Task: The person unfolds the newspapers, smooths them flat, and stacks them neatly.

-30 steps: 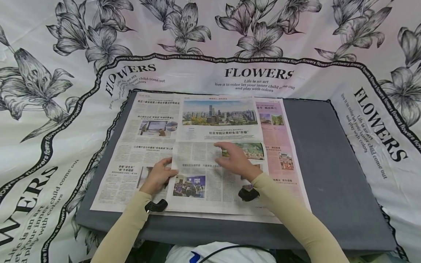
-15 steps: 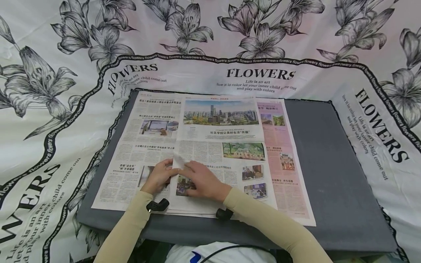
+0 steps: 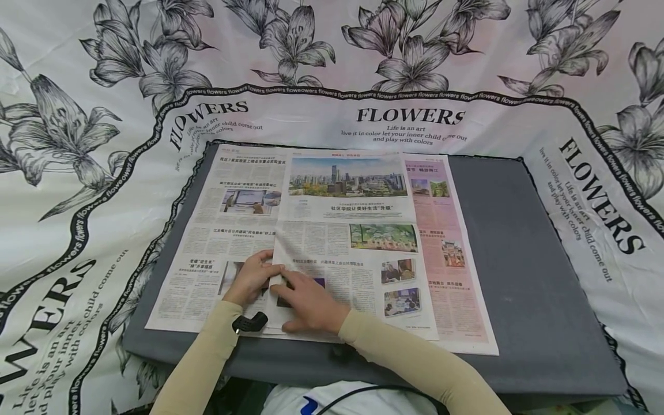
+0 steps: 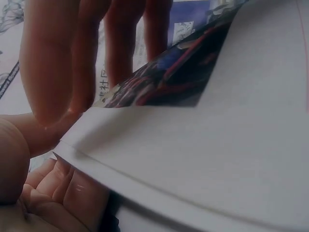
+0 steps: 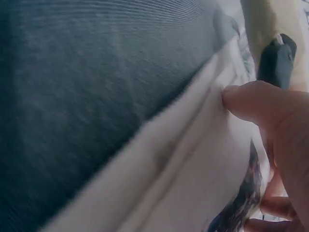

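Observation:
An opened newspaper (image 3: 337, 242) lies on a grey tabletop, its narrower middle page overlapping the pages on either side. My left hand (image 3: 252, 280) pinches the left edge of that middle page, thumb on top and fingers curled under it. Just beside it, my right hand (image 3: 313, 305) lies on the page's lower left part, over a printed photo, with the thumb spread toward the near edge. In the left wrist view, the lifted paper edge (image 4: 145, 159) runs from the left thumb (image 4: 12, 159), and the right fingers (image 4: 48, 63) reach down from above.
The grey tabletop (image 3: 524, 276) extends to the right of the newspaper. A pink page (image 3: 441, 219) shows along the right side. White flower-printed cloth (image 3: 290, 115) surrounds the table at the back and sides. A black cable (image 3: 378, 389) crosses the person's lap.
My right hand has moved left and toward the near edge, from the middle of the page to beside the left hand. The left hand keeps its pinch in place.

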A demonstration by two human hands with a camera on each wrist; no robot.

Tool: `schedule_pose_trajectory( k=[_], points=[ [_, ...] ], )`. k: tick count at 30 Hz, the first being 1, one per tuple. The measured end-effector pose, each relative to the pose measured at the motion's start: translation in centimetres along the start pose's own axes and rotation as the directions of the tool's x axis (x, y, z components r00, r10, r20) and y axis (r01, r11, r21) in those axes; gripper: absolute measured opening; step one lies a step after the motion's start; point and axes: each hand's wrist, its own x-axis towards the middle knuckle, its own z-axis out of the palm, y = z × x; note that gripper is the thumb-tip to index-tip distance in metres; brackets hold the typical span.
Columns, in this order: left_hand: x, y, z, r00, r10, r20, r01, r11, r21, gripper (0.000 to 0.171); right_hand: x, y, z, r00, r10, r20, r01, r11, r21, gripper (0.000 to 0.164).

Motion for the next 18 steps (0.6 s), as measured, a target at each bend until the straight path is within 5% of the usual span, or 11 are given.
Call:
schedule_pose_trajectory(
  k=[8,18],
  points=[
    [-0.35,0.19,-0.12,1.0,0.002,0.01,-0.003,1.0,0.024,0.057,-0.24,-0.73,0.27,0.995,0.063,0.074,-0.06,0.998,-0.036,0.082],
    [-0.21,0.14,-0.17,1.0,0.002,0.031,-0.003,1.0,0.024,0.061,-0.23,-0.78,0.5,0.999,0.049,-0.01,-0.049,0.998,0.034,0.073]
  ],
)
